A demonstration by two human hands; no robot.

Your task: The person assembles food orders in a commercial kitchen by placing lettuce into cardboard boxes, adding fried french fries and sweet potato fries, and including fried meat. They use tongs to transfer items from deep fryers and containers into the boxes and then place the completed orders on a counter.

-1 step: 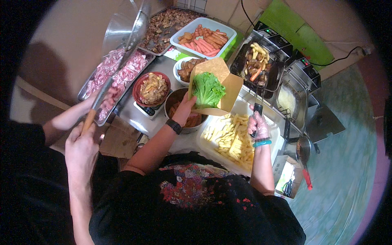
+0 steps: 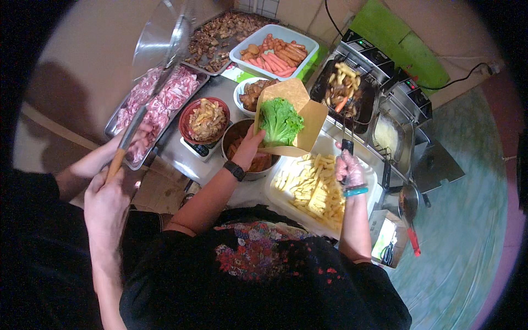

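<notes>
Brown kraft takeaway box (image 2: 313, 125) sat in your left grip (image 2: 251, 151), clamped on its wall, thumb inside; it was held above the steel table (image 2: 217, 89), a green lettuce leaf (image 2: 281, 122) within. Your right grip (image 2: 350, 169), clear-gloved, was closed around a black handle (image 2: 347, 145), whose metal stem ran toward browned fries (image 2: 344, 88) in a fryer (image 2: 364, 67). White tub (image 2: 271, 193) of pale fries (image 2: 309, 190) stood beneath. To your left, another person's hand (image 2: 107, 195) held a wooden tool handle (image 2: 117, 164).
</notes>
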